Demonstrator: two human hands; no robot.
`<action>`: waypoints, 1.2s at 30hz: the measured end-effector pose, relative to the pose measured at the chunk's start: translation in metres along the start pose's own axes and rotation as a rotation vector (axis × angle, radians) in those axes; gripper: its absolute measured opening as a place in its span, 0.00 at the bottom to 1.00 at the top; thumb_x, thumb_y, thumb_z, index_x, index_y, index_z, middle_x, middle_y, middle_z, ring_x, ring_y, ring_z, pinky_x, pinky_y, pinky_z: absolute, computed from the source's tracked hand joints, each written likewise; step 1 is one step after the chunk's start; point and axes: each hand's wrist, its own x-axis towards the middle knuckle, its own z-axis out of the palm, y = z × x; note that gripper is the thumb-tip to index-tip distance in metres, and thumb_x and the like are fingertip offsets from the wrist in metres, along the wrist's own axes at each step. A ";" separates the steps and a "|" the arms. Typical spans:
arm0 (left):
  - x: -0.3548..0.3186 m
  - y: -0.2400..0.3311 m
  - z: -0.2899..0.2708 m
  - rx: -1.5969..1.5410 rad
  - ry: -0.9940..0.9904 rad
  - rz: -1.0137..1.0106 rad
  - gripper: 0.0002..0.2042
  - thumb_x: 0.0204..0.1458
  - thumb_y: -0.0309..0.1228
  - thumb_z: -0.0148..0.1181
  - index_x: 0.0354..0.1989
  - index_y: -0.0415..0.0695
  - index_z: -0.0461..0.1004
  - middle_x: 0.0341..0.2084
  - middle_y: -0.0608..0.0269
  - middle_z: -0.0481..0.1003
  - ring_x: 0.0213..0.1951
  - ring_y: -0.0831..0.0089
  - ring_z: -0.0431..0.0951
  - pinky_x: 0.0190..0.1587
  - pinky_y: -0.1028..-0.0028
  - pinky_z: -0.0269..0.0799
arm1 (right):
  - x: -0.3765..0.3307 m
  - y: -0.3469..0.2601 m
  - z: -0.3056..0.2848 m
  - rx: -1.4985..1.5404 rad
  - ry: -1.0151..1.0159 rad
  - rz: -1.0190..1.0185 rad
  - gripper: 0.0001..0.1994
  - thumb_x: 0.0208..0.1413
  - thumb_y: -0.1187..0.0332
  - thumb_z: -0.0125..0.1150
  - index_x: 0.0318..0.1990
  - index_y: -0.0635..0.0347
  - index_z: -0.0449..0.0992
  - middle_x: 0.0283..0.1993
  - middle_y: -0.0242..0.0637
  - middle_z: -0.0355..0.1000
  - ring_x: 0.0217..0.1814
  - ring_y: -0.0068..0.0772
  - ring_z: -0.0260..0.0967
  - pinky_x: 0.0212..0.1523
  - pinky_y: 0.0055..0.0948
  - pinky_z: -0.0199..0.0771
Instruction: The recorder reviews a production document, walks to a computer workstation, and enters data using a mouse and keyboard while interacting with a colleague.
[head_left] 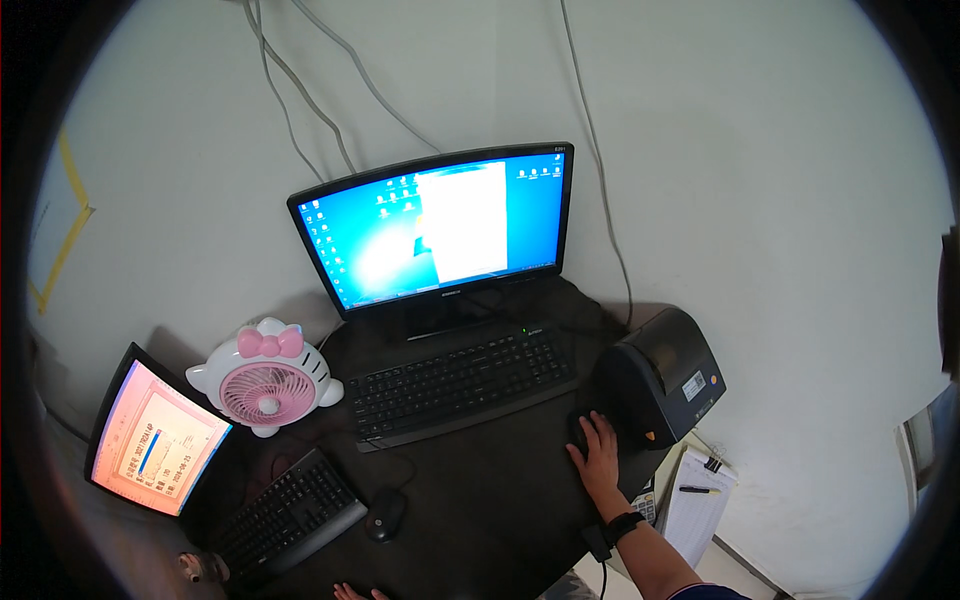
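I look down on a dark desk (480,500) set against a pale wall. My right hand (600,455) lies flat over a black mouse (579,430) near the desk's right edge, fingers spread loosely across its back, draped rather than squeezing. The mouse is mostly hidden under the palm; only its left side shows. A black band (622,527) wraps that wrist. Of my left hand (358,593) I see only fingertips at the bottom edge of the view, resting at the desk's near edge; I cannot tell whether they are curled or holding anything.

Open room: the widest bare stretch of desk runs between the two mice, in front of the larger keyboard. To the right the hand is hemmed in by a black label printer (665,375), just beside the fingertips.

Counts: two screens, two keyboards, two mice. The large monitor (440,225) stands at the back centre, lit blue with a white window open. The large keyboard (460,385) lies just in front of it. A smaller screen (155,440) sits tilted at the left edge, with a second keyboard (290,515) angled before it and a second mouse (385,514) just right of that keyboard, untouched.

One small white and pink fan (265,378), shaped like a cat's head with a bow, stands between the two screens.

Off the desk's right corner a clipboard (700,500) holds paper sheets, with a pen lying across them. Grey cables (300,95) hang down the wall behind the monitor.
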 end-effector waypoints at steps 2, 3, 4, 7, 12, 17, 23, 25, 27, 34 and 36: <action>-0.001 0.000 0.002 0.045 0.000 0.008 0.23 0.61 0.41 0.45 0.58 0.35 0.62 0.59 0.50 0.63 0.62 0.55 0.60 0.63 0.60 0.53 | 0.000 0.001 0.000 0.000 -0.002 -0.002 0.29 0.52 0.62 0.62 0.61 0.51 0.60 0.66 0.42 0.53 0.66 0.51 0.51 0.62 0.48 0.56; -0.001 0.000 0.002 0.046 0.000 0.008 0.23 0.61 0.41 0.45 0.58 0.35 0.62 0.59 0.50 0.63 0.62 0.55 0.60 0.63 0.60 0.53 | 0.001 0.001 0.000 0.000 -0.003 -0.005 0.29 0.52 0.62 0.62 0.61 0.51 0.59 0.66 0.42 0.52 0.66 0.51 0.50 0.62 0.48 0.56; -0.001 0.000 0.001 0.075 0.000 0.021 0.23 0.61 0.41 0.45 0.57 0.34 0.62 0.58 0.49 0.63 0.62 0.54 0.61 0.63 0.59 0.54 | 0.001 0.002 0.000 0.000 -0.003 -0.004 0.29 0.52 0.62 0.62 0.61 0.51 0.59 0.66 0.42 0.52 0.66 0.51 0.50 0.62 0.48 0.56; 0.003 0.005 -0.007 0.032 0.008 0.035 0.24 0.60 0.41 0.46 0.57 0.33 0.62 0.57 0.48 0.64 0.61 0.53 0.62 0.62 0.59 0.55 | 0.001 0.001 -0.004 0.002 0.026 -0.008 0.31 0.50 0.62 0.63 0.62 0.51 0.58 0.66 0.45 0.51 0.67 0.53 0.50 0.62 0.49 0.55; 0.005 0.002 -0.012 -0.129 -0.006 -0.039 0.25 0.59 0.41 0.47 0.57 0.31 0.61 0.57 0.44 0.63 0.59 0.50 0.62 0.60 0.57 0.56 | 0.004 -0.007 -0.008 0.068 0.050 0.015 0.35 0.47 0.62 0.67 0.63 0.53 0.58 0.68 0.48 0.49 0.68 0.54 0.48 0.64 0.49 0.53; -0.006 -0.024 0.003 -0.407 0.027 -0.123 0.25 0.59 0.40 0.46 0.59 0.33 0.58 0.59 0.46 0.59 0.61 0.50 0.58 0.62 0.57 0.51 | 0.000 -0.019 -0.008 0.180 -0.021 0.048 0.34 0.45 0.65 0.66 0.62 0.54 0.60 0.69 0.48 0.47 0.69 0.54 0.45 0.66 0.46 0.49; -0.062 -0.057 -0.080 -0.669 -0.256 0.013 0.26 0.50 0.40 0.53 0.55 0.40 0.63 0.59 0.50 0.61 0.62 0.53 0.58 0.63 0.56 0.50 | -0.014 -0.004 -0.016 0.090 -0.026 -0.031 0.29 0.59 0.59 0.53 0.65 0.58 0.55 0.70 0.53 0.44 0.72 0.53 0.40 0.67 0.46 0.45; -0.125 -0.072 -0.111 -0.635 -0.429 -0.013 0.24 0.53 0.42 0.52 0.57 0.45 0.64 0.59 0.56 0.62 0.59 0.57 0.63 0.61 0.58 0.57 | -0.018 0.009 -0.009 0.122 0.004 -0.112 0.28 0.60 0.58 0.52 0.65 0.58 0.57 0.69 0.54 0.45 0.71 0.54 0.43 0.67 0.47 0.45; -0.196 -0.089 -0.125 -0.610 -0.521 -0.050 0.22 0.56 0.45 0.50 0.56 0.47 0.65 0.57 0.57 0.65 0.55 0.59 0.68 0.57 0.59 0.64 | -0.013 0.033 0.005 0.040 0.163 -0.265 0.29 0.58 0.56 0.54 0.63 0.62 0.58 0.65 0.56 0.53 0.66 0.55 0.52 0.64 0.46 0.52; -0.441 -0.100 -0.234 -0.388 -0.815 -0.907 0.25 0.55 0.52 0.47 0.53 0.47 0.68 0.45 0.52 0.74 0.48 0.53 0.74 0.50 0.59 0.70 | -0.017 -0.002 -0.033 0.234 -0.058 -0.405 0.32 0.54 0.45 0.55 0.58 0.60 0.65 0.61 0.61 0.56 0.61 0.63 0.55 0.59 0.55 0.56; -0.490 -0.094 -0.261 -0.401 -0.800 -1.084 0.25 0.55 0.51 0.47 0.52 0.46 0.68 0.45 0.50 0.74 0.48 0.53 0.74 0.50 0.58 0.69 | -0.008 0.004 -0.038 0.228 -0.070 -0.448 0.32 0.54 0.44 0.53 0.59 0.58 0.65 0.61 0.59 0.57 0.61 0.62 0.55 0.59 0.55 0.57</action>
